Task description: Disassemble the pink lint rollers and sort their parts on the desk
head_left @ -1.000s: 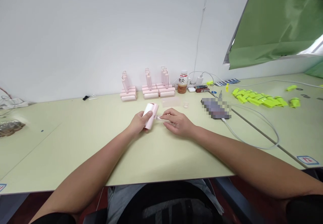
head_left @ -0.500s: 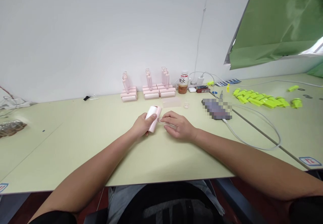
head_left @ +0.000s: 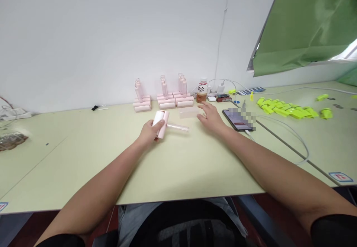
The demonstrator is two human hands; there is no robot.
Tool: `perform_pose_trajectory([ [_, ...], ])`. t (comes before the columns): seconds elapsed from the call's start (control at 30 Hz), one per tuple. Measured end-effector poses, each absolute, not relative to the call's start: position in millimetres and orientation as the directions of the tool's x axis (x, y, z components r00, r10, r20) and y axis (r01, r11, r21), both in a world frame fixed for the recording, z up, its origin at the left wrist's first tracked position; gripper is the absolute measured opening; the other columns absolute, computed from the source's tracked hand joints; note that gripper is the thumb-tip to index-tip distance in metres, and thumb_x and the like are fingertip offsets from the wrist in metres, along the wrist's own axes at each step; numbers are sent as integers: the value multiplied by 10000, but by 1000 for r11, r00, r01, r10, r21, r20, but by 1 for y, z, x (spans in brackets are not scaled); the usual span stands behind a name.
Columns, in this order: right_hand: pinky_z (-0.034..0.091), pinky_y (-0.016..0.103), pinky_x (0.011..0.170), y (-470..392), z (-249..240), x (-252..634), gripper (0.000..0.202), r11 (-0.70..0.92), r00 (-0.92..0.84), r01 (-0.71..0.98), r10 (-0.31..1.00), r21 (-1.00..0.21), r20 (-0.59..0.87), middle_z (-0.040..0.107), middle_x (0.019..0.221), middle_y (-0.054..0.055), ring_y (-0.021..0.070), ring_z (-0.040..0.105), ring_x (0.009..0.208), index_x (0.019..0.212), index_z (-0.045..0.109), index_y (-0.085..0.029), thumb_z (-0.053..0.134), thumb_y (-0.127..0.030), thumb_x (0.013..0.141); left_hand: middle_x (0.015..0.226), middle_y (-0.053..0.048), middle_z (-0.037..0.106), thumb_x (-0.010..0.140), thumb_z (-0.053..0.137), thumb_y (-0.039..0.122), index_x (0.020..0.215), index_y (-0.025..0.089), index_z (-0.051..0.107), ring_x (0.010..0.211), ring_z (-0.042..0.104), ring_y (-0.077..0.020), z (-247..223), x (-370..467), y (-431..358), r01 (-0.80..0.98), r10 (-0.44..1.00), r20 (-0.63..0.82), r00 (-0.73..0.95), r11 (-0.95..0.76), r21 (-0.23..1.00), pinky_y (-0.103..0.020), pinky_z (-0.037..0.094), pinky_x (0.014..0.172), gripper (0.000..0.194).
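Note:
My left hand is wrapped round the head of a pink lint roller with a white roll, its thumb pressed on top. From the roller's side a clear handle points to the right. Apart from the roller, my right hand reaches over the table with its fingers spread and nothing visible in them. Just left of those fingers lies a translucent pink cover. The small clear piece seen earlier beside the cover is mostly hidden by my right hand.
Several pink lint rollers stand along the wall, near a drink bottle. To the right are a phone on a white charging cable and several bright yellow pieces. A bagged bundle lies far left.
My right hand has let go of the clear handle and moved right and away from me, its fingers opening. My left hand has shifted slightly left with the lint roller, whose handle now shows uncovered.

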State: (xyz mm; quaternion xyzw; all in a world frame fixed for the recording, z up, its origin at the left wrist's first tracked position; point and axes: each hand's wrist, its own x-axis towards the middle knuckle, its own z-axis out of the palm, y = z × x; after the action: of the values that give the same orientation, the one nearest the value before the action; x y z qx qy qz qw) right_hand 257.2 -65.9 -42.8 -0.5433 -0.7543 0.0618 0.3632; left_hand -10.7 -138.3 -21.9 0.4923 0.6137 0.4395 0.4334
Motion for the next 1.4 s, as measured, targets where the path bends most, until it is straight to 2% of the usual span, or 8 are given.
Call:
perform_pose_trajectory([
  [0.1, 306, 506, 1076, -55, -48, 271, 411, 218, -77, 832, 956, -510, 284, 526, 1359, 214, 369, 430, 1280, 1207, 614, -106, 542, -149, 804, 689, -12, 531, 776, 667, 533, 851, 178, 526, 514, 503, -124, -24, -16, -134, 207, 979, -117, -165, 151, 967, -230, 392, 383, 390],
  [0.27, 436, 457, 916, -62, -50, 267, 145, 277, -163, 749, 958, -601, 238, 674, 976, 171, 313, 602, 968, 841, 674, -128, 597, -111, 719, 687, -10, 524, 786, 664, 530, 858, 175, 535, 505, 502, -122, -26, -16, -133, 163, 984, -108, -143, 132, 978, -233, 400, 383, 384],
  [0.37, 511, 370, 747, -74, -49, 256, 117, 342, -240, 634, 940, -694, 244, 664, 834, 80, 213, 619, 759, 869, 630, -163, 604, -221, 771, 683, -8, 519, 789, 661, 530, 862, 171, 536, 504, 499, -120, -28, -16, -132, 135, 983, -107, -146, 127, 983, -237, 409, 382, 387],
  [0.57, 538, 289, 549, -102, -47, 232, 222, 151, -358, -95, 917, -984, 176, 592, 618, -22, 125, 576, 539, 788, 542, -187, 713, -315, 728, 684, -9, 505, 807, 647, 511, 864, 161, 535, 507, 493, -117, -27, -15, -133, 86, 982, -121, -143, 134, 987, -231, 404, 365, 371],
  [0.73, 483, 222, 437, -113, -43, 222, 227, 33, -371, -275, 918, -961, 137, 619, 652, -23, 96, 554, 502, 742, 565, -177, 770, -242, 670, 689, -8, 505, 801, 650, 522, 865, 162, 539, 508, 492, -115, -28, -11, -136, 75, 986, -129, -107, 138, 988, -225, 404, 360, 382],
  [0.9, 409, 193, 327, -116, -43, 222, 197, -12, -431, -292, 894, -956, 120, 692, 932, 22, 67, 531, 456, 825, 607, -181, 746, -212, 689, 689, -1, 508, 795, 653, 543, 868, 176, 521, 501, 491, -114, -32, -9, -137, 98, 985, -128, -112, 139, 986, -228, 408, 359, 397],
  [1.13, 604, 368, 657, -124, -37, 225, 247, -206, -601, -358, 798, -911, 56, 608, 1293, 84, 181, 696, 772, 1053, 639, -209, 610, -370, 867, 702, -17, 534, 797, 642, 566, 887, 173, 529, 520, 524, -132, -30, 0, -142, 174, 986, -113, -121, 133, 976, -235, 414, 376, 419],
  [1.4, 375, 250, 455, -126, -29, 225, 423, -309, -604, -500, 794, -809, 70, 617, 771, 15, 131, 531, 541, 820, 603, -187, 584, -610, 823, 667, 11, 509, 779, 638, 622, 872, 196, 487, 495, 491, -120, -30, 12, -152, 155, 990, -69, -123, 88, 984, -230, 392, 388, 461],
])
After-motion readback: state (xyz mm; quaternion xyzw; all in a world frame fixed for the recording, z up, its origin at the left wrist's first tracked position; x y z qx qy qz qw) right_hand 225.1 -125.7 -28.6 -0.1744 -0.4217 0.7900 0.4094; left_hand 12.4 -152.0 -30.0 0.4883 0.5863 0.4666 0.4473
